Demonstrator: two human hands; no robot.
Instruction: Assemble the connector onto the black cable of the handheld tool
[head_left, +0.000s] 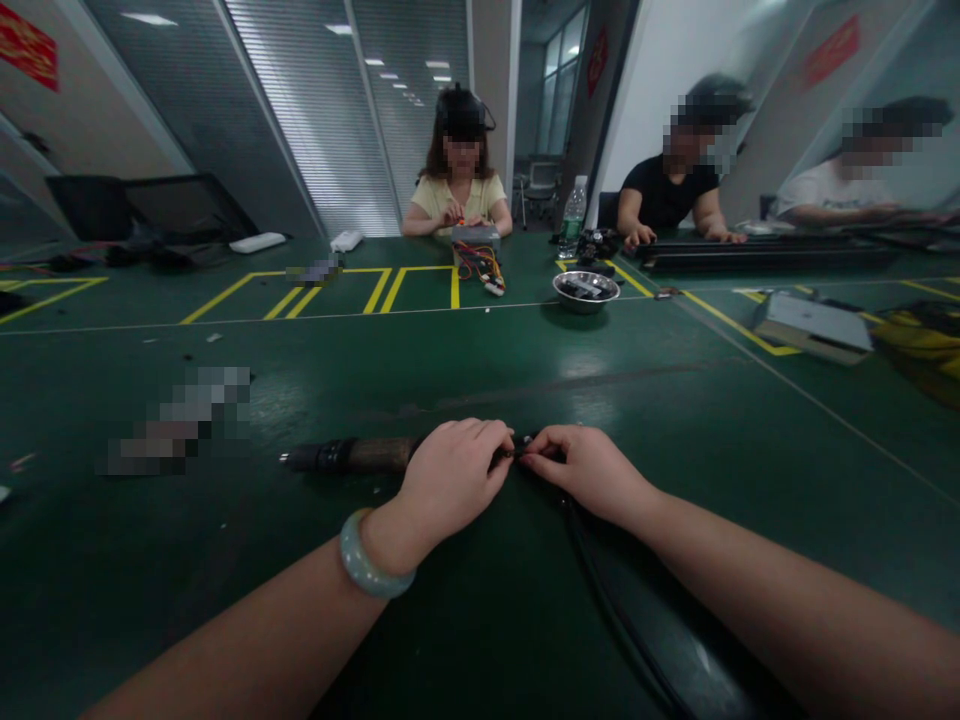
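Table [442, 630] in green, yellow tape [454, 288], 3 people [459, 203] across, blinds [300, 120] behind, hands [457, 465] close together, pinching small dark part [517, 449]

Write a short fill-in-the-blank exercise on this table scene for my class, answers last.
1. A pale green, round bangle circles the camera wearer's ____ wrist.
2. The thin black cable emerges nearest the wearer's ____ hand.
3. The straight, broad stripes on the dark green tabletop are ____.
4. A clear plastic ____ stands behind the shiny, round metal bowl.
Missing words: left; right; yellow; bottle.
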